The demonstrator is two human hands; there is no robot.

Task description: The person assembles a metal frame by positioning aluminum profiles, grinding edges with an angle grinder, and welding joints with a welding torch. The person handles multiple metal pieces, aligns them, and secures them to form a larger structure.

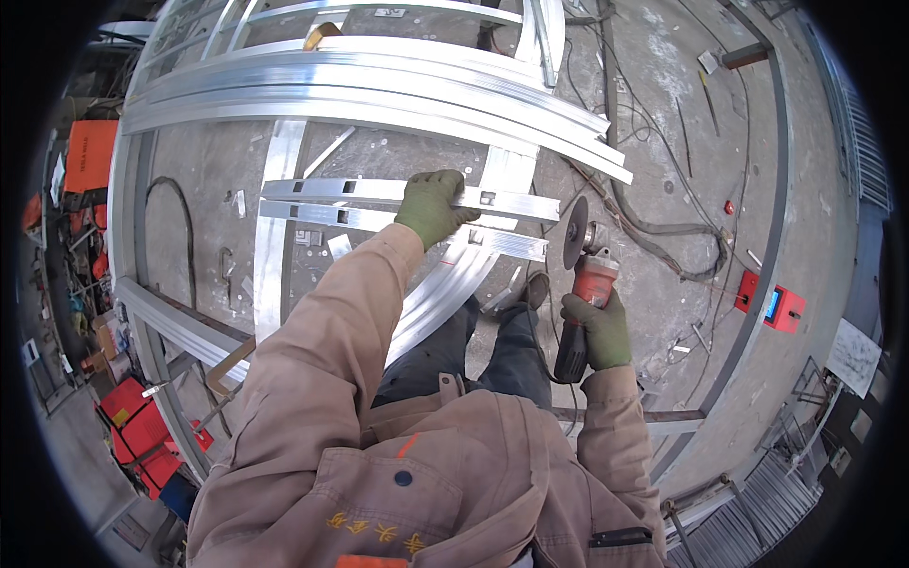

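My left hand (pixel 433 205), in a green work glove, is closed over the upper of two short silver metal profiles. That upper profile (pixel 379 192) has rectangular cut-outs along it and lies across wider metal bars. The lower profile (pixel 327 216) runs just below it, partly under my left wrist. In my right hand (pixel 602 327), also gloved in green, is a red and black angle grinder (pixel 594 284), gripped round its body. Its dark disc (pixel 575 233) stands upright just right of the profiles' ends, apart from them. Whether the disc spins cannot be told.
Long silver profiles (pixel 379 85) lie across the frame beyond my hands. Dark cables (pixel 653 227) trail over the concrete floor at right. A red box with a small screen (pixel 772 303) stands by the right frame bar. Red cases (pixel 137 426) sit at far left.
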